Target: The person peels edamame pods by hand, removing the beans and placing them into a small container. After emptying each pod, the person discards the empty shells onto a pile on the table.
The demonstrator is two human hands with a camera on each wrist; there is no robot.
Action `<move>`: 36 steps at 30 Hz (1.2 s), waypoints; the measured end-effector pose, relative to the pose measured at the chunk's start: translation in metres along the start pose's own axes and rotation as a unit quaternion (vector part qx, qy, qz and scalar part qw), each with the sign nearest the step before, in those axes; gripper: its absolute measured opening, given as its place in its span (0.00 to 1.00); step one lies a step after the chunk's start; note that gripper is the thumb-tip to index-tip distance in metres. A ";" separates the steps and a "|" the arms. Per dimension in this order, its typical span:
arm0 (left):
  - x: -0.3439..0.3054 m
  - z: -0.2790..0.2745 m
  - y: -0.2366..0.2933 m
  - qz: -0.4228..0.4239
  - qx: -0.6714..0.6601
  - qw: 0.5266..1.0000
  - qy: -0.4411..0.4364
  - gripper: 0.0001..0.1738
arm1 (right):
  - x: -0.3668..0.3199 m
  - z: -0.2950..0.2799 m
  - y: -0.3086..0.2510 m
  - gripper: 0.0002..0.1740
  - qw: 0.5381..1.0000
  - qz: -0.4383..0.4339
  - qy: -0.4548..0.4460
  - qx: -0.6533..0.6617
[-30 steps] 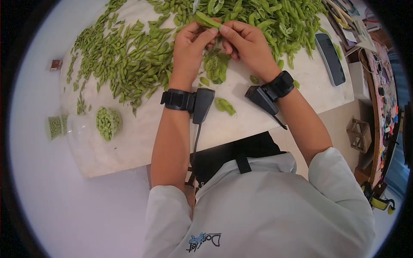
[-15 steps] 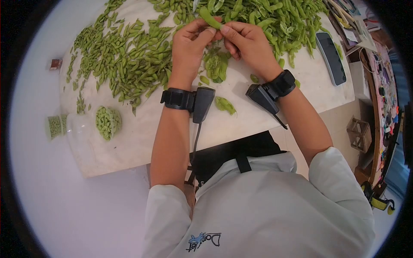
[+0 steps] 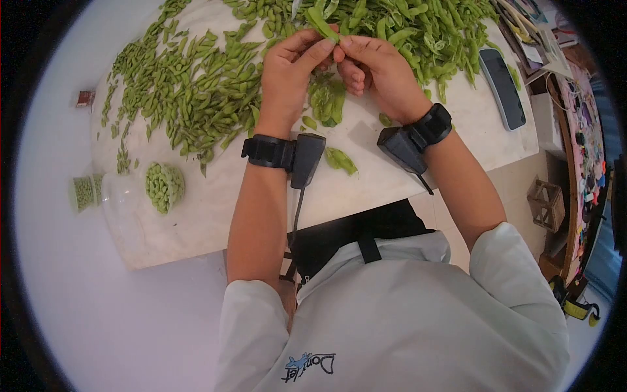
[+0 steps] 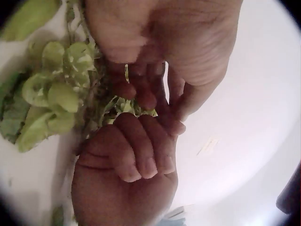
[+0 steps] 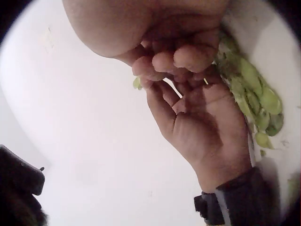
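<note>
In the head view, a green soybean pod (image 3: 321, 25) points up and away from between the fingertips. My left hand (image 3: 285, 72) pinches it between thumb and fingers. At the pod's near end, my right hand (image 3: 390, 75) pinches with thumb and forefinger, its other fingers curled under. The two thumbs almost meet there. Only a small green tip of the pod (image 5: 137, 83) shows in the right wrist view; fingers hide the rest. Below the hands lies a little heap of split pods (image 3: 328, 101), also near the fingers in the left wrist view.
Whole pods (image 3: 209, 91) spread over the table's left side, and a large heap of pods (image 3: 424, 32) covers the back right. A clear container of shelled beans (image 3: 164, 187) sits at left. A phone (image 3: 502, 89) lies near the right edge; one loose pod (image 3: 341, 160) lies nearer me.
The pod has swung from lying leftward to pointing more steeply away from me. My right hand has shifted slightly, its lower fingers spreading from the left hand. Both hands stay together at the pod's end.
</note>
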State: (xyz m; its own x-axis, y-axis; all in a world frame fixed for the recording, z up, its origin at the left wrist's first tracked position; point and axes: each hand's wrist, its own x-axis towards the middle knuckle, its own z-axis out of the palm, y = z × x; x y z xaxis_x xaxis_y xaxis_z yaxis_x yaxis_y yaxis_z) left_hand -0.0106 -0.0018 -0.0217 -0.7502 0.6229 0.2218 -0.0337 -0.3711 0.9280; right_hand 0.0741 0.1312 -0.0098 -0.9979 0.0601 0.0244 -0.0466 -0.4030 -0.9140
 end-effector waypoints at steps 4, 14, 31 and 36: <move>0.000 -0.002 0.000 -0.012 -0.014 1.000 -0.013 0.14 | -0.001 0.000 -0.001 0.18 0.999 0.013 -0.001 0.049; -0.001 -0.005 -0.004 0.004 -0.001 1.000 -0.001 0.14 | 0.000 -0.001 0.000 0.16 0.999 0.038 -0.007 0.029; -0.002 0.000 0.001 0.011 0.011 1.000 -0.001 0.14 | -0.002 -0.006 -0.003 0.15 0.966 0.094 -0.111 0.214; -0.003 0.007 -0.003 0.130 0.106 0.984 0.068 0.13 | 0.000 -0.007 -0.003 0.14 0.968 0.081 -0.096 0.219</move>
State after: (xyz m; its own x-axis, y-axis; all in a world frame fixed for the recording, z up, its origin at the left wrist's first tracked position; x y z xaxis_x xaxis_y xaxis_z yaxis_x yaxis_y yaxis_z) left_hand -0.0040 0.0024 -0.0225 -0.7969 0.4229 0.4314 0.2982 -0.3457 0.8897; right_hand 0.0750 0.1387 -0.0098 -0.9818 -0.1899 0.0091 0.1379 -0.7443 -0.6535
